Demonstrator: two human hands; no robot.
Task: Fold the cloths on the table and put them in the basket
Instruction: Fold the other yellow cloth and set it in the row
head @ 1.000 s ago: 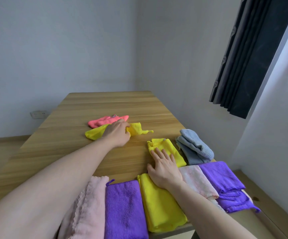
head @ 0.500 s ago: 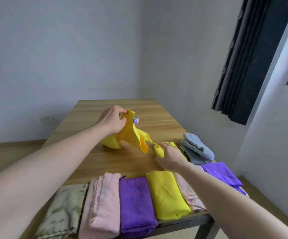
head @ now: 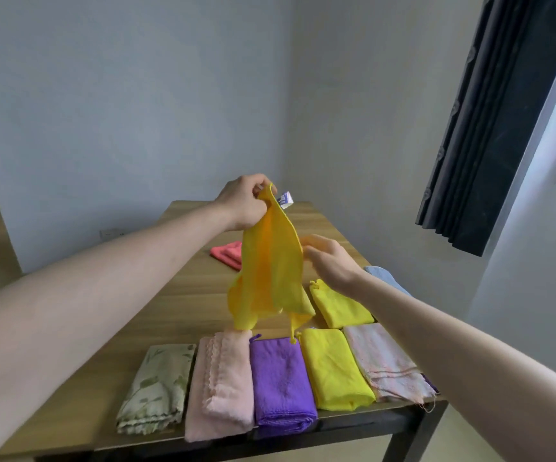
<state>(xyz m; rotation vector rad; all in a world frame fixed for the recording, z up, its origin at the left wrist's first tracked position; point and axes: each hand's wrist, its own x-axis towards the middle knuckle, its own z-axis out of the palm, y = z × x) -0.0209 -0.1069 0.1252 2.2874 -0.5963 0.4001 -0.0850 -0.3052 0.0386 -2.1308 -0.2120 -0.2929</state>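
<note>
Yellow cloth (head: 271, 268) hangs unfolded in the air, pinched at its top corner, small tag (head: 286, 198) sticking out. Folded cloths (head: 283, 378) sit in a row along the near surface (head: 183, 295) edge, a red one (head: 228, 254) farther back.

The place looked like a plain room in a home. A wooden table (head: 183, 305) stood pushed into a corner of bare, pale walls (head: 120, 95), with dark curtains (head: 490, 128) hanging at the right and a wall socket (head: 112, 233) low on the left. Folded household cloths (head: 281, 381) lay in a row along the table's near edge.
</note>
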